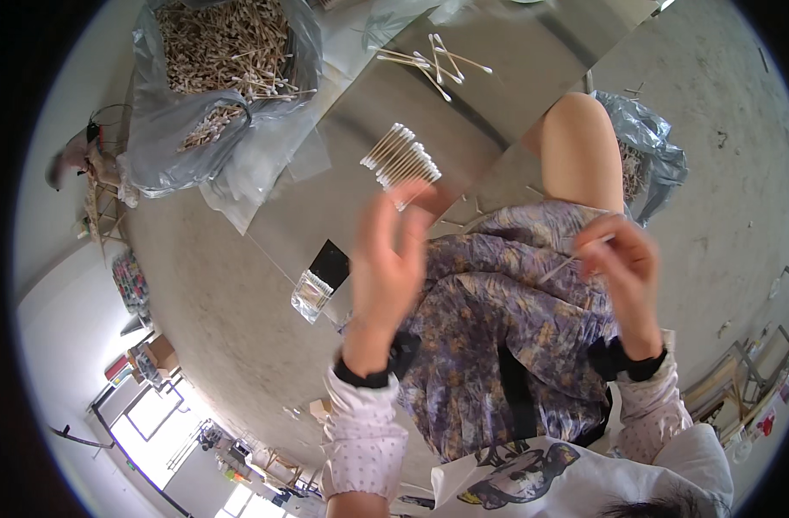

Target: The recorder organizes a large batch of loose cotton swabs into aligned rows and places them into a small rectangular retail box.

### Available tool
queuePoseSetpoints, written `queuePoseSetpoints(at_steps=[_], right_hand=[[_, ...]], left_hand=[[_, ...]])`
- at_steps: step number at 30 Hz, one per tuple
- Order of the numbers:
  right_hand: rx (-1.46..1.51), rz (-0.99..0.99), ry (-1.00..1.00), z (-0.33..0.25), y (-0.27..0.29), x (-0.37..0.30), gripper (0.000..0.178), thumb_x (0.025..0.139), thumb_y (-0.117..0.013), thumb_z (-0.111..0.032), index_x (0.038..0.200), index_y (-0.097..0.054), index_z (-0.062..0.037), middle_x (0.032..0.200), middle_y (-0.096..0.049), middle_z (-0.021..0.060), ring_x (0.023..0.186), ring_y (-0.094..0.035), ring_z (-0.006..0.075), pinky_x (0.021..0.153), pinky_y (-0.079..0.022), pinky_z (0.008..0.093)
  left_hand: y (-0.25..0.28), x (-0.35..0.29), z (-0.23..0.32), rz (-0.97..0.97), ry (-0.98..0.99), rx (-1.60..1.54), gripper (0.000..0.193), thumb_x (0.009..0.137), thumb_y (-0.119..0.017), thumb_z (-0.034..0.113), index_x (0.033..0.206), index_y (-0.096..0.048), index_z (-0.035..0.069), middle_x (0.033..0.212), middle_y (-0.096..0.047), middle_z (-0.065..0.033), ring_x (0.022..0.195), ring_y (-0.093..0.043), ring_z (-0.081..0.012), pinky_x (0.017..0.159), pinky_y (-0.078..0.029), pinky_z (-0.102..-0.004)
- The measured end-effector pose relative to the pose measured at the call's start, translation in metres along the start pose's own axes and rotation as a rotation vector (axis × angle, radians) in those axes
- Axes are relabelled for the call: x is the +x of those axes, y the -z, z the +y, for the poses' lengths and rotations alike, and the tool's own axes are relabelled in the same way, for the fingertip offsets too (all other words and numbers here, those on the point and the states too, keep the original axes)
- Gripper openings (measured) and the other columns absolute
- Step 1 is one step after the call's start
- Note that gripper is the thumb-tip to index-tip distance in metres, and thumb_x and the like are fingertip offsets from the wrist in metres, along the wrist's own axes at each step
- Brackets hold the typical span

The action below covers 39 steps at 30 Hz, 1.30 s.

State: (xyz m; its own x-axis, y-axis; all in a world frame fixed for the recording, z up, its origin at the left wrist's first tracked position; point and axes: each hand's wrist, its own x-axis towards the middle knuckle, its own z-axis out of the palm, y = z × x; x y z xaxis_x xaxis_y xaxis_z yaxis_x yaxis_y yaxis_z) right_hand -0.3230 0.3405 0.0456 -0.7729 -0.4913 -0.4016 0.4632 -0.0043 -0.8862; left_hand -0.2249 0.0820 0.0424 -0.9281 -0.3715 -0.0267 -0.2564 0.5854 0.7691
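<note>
My left hand [386,263] is blurred by motion, with thumb and fingers apart. Its fingertips overlap the near end of a slanted row of cotton swabs [400,155] on the grey metal surface [312,181]; I cannot tell if they touch. Over my patterned purple lap [507,311], my right hand [626,272] pinches a single cotton swab [557,271], which slants down to the left. Farther up the surface lies a loose scatter of several swabs [435,62], some crossing each other.
A grey plastic bag [166,164] heaped with loose cotton swabs [226,47] stands at the far left. Left of my lap lies a small clear packet of swabs [311,293] with a black part [329,263]. Another grey bag [649,129] sits beyond my bare knee [580,142].
</note>
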Motion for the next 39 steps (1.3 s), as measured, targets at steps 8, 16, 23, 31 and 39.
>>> queuePoseSetpoints(at_steps=[8,16,23,31,39], right_hand=[[-0.667,0.488,0.179,0.023,0.151,0.04,0.021,0.093,-0.067,-0.009,0.113,-0.067,-0.0018,0.106,-0.065,0.0055,0.077,-0.06,0.007,0.067,-0.046,0.0229],[-0.82,0.485,0.45,-0.009,0.064,0.063,0.04,0.096,-0.062,-0.008,0.135,-0.054,-0.0079,0.131,-0.057,0.0089,0.098,-0.064,0.0121,0.081,-0.051,0.0273],[-0.258,-0.17,0.483,0.009,-0.089,0.099,0.039,0.097,-0.063,-0.018,0.131,-0.053,-0.0017,0.135,-0.054,0.0103,0.118,-0.057,0.0217,0.095,-0.048,0.0329],[-0.502,-0.176,0.525,0.039,-0.099,0.115,0.04,0.099,-0.061,-0.024,0.132,-0.052,-0.0018,0.135,-0.055,0.0128,0.124,-0.054,0.0261,0.102,-0.044,0.0366],[-0.316,-0.197,0.4,0.035,-0.111,0.132,0.039,0.102,-0.055,-0.022,0.134,-0.051,-0.0002,0.134,-0.056,0.0124,0.125,-0.053,0.0221,0.107,-0.042,0.0352]], left_hand=[[0.009,0.043,-0.062,0.042,-0.042,0.396,0.059,0.082,-0.044,-0.008,0.14,-0.042,0.005,0.132,-0.06,-0.0085,0.126,-0.05,-0.0295,0.11,-0.034,-0.0454],[0.007,0.015,-0.057,0.23,-0.005,0.165,0.055,0.095,-0.046,0.003,0.148,-0.032,0.002,0.14,-0.053,-0.0139,0.13,-0.048,-0.0334,0.113,-0.031,-0.0459],[-0.043,-0.018,-0.036,0.632,0.157,-0.368,0.071,0.097,-0.059,0.016,0.153,-0.019,-0.001,0.154,-0.034,-0.0204,0.144,-0.03,-0.0337,0.116,-0.027,-0.0473],[-0.056,-0.016,-0.059,0.391,0.077,0.265,0.112,0.075,-0.084,0.036,0.154,-0.014,-0.002,0.157,-0.02,-0.0265,0.145,-0.02,-0.046,0.117,-0.023,-0.0542],[-0.029,0.013,-0.082,0.323,-0.039,0.226,0.115,0.074,-0.078,0.055,0.154,-0.017,-0.001,0.156,-0.026,-0.0266,0.144,-0.023,-0.0474,0.116,-0.025,-0.0536]])
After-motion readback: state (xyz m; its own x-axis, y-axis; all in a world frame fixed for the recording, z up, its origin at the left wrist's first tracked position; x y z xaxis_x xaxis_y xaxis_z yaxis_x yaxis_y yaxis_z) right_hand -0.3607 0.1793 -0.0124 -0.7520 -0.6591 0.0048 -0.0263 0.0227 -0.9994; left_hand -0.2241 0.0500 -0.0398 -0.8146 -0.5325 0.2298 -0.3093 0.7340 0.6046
